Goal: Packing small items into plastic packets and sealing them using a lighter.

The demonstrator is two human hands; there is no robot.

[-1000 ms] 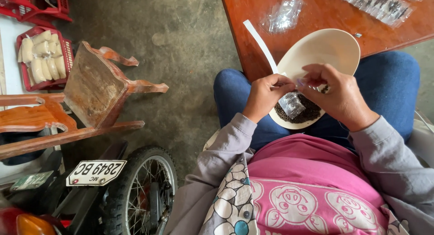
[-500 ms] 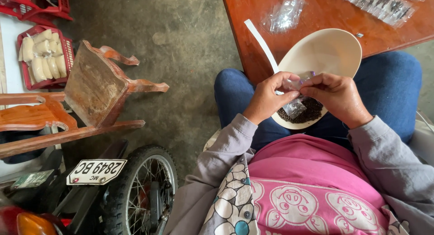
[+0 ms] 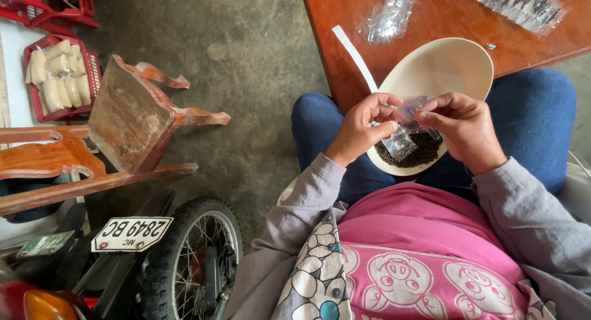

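A: Going left to right, what is there?

B: At the far left a red plastic crate of pale filled pouches (image 3: pixel 60 80) sits on the floor, then a tipped wooden chair (image 3: pixel 132 126), with a motorcycle rear wheel (image 3: pixel 196 258) below it. Right of those, the person sits with a cream oval plastic bowl (image 3: pixel 440 70) resting on the lap and leaning against the edge of the reddish-brown wooden worktop (image 3: pixel 443 18).

A: And the hands?

B: The left hand (image 3: pixel 360 129) and right hand (image 3: pixel 462 132) meet over the bowl, both closed in a pinch on a small clear plastic bag (image 3: pixel 403 141). The bag hangs between the fingertips, just above the heap of small dark seeds (image 3: pixel 418 153) in the bowl's lower end. It seems to hold some dark seeds already.

A: Which step does that look like?

B: I'd judge the bag's mouth is being worked, opened for filling or pressed shut; I cannot tell which. Either way, the next move calls for a steady two-handed pinch along the top edge, keeping the bag upright over the bowl.

A: Their pose?

B: Wrists bent inward, thumbs facing each other, grey sleeves drawn close to the body.

A: Anything further right?

B: A crumpled pile of empty clear bags (image 3: pixel 388 18) and a row of filled packets (image 3: pixel 523 3) lie on the worktop.
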